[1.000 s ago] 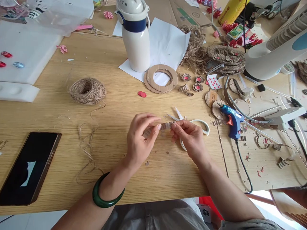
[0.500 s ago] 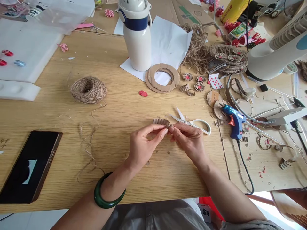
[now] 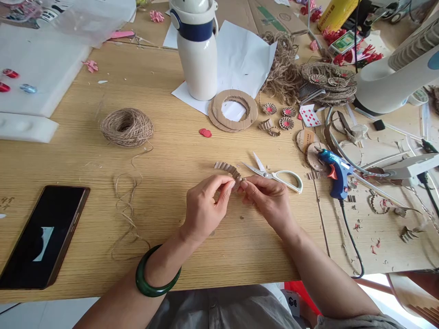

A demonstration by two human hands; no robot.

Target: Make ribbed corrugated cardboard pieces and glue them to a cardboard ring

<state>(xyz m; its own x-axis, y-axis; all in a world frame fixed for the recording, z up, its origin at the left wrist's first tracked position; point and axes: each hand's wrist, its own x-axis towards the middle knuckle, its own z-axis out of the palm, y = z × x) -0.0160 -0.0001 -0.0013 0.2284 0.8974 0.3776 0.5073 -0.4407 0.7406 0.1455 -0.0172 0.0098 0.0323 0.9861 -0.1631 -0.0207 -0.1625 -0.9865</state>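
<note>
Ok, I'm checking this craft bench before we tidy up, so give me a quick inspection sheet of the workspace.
surface: wooden table, cardboard scraps at right
job's things: corrugated cardboard strip, pinched at one end
clutter: jute twine ball, phone, white bottle, scissors
grippers: left hand and right hand both pinching the strip
cables: black cord from blue glue gun
surroundings: tiled floor below
</note>
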